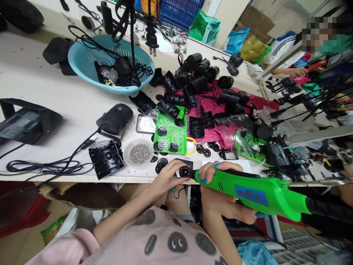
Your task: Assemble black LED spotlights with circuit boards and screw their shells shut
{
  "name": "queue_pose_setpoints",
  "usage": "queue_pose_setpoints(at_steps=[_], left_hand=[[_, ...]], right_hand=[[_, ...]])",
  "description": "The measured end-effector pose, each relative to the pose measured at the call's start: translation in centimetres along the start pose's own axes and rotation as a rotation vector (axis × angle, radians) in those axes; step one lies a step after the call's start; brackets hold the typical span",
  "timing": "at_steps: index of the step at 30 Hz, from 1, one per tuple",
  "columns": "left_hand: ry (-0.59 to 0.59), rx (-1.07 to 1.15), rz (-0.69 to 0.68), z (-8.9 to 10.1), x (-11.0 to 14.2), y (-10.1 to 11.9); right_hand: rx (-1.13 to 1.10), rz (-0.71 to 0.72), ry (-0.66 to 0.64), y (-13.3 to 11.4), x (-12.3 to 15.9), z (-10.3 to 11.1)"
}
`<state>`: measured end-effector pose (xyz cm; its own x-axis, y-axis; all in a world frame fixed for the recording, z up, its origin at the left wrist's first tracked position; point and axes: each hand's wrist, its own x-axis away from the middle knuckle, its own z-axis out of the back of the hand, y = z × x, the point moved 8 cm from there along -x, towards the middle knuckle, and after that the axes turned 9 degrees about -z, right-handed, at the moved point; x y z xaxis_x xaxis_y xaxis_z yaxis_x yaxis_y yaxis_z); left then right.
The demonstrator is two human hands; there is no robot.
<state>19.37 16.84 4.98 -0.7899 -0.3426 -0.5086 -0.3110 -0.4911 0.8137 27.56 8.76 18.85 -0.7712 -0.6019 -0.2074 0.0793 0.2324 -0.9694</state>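
Note:
My left hand [171, 174] pinches a small round black plastic part [185, 171] between thumb and fingers at the table's front edge. My right hand [211, 172] is wrapped around a bright green electric screwdriver [248, 192], held nearly level with a blue label on its side. The screwdriver's nose points left and meets the round part; its bit is hidden. Just left of my left hand lies a black perforated disc [161, 165]. Beyond it stands a clear round tub of small screws [139, 154]. An opened black housing half [107, 158] sits left of the tub.
A green perforated tray [171, 132] holds black discs. Behind it, black housings pile up on pink plastic [209, 134]. A blue basket [110, 86] with parts stands at back left, with cords [132, 40] hanging over it. Another person's hand [299, 71] is at far right.

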Motion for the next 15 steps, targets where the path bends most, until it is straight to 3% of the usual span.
queue_pose_setpoints(at_steps=[7,12,15], left_hand=[[0.025,-0.014,-0.029,-0.04,-0.11,0.10],[0.010,-0.024,0.007,-0.12,-0.08,0.07],[0.023,-0.026,0.026,-0.22,-0.03,0.04]], right_hand=[[0.132,0.084,0.125,-0.63,-0.11,-0.21],[0.002,0.164,0.098,-0.65,-0.12,-0.44],[0.130,0.231,0.080,-0.54,0.04,0.28]])
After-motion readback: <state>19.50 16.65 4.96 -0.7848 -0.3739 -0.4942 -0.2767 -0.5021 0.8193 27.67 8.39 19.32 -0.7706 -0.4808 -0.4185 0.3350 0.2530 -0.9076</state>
